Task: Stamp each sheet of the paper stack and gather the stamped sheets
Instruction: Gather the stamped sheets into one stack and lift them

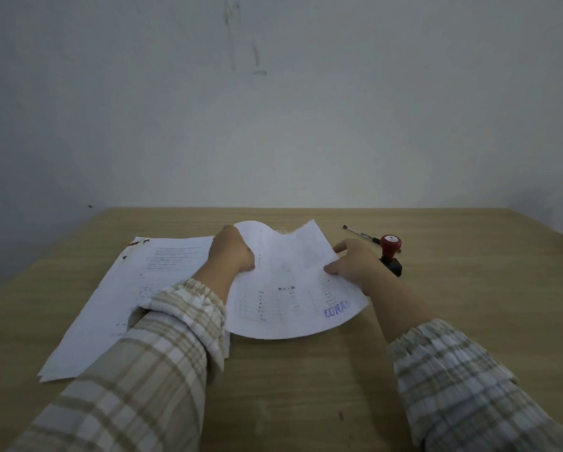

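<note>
From the head camera, both hands hold one printed sheet [290, 282] up over the middle of the desk [306, 386]; the left hand [231, 252] has its fingers curled round the sheet's left side, and the right hand [355, 262] pinches its right edge. The sheet bends and has a blue stamp mark [336, 309] near its right front corner. The paper stack [117, 305] lies flat toward the desk's left edge, and the red stamp [390, 252] stands by a pen [360, 234] near the back right.
</note>
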